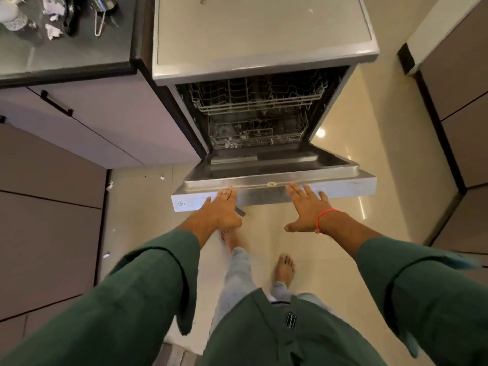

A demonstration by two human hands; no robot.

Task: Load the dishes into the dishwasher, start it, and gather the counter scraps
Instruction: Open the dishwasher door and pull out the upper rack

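Observation:
A steel dishwasher (264, 62) stands ahead with its door (343, 184) dropped partly open. Inside, the upper wire rack (258, 97) and lower rack (253, 133) show; I cannot make out dishes in them. My left hand (224, 210) lies flat with straight fingers on the door's top edge, left of centre. My right hand (306, 207), with a red thread at the wrist, has spread fingers at the same edge, right of centre. On the dark counter (66, 56) at the top left lie crumpled white scraps (54, 31) and a metal utensil (101, 11).
Brown cabinet fronts (52, 207) line the left side and more cabinets (464, 128) the right. The glossy tiled floor (343, 247) carries small white bits (109, 184) near the left cabinets. My bare feet stand just below the door.

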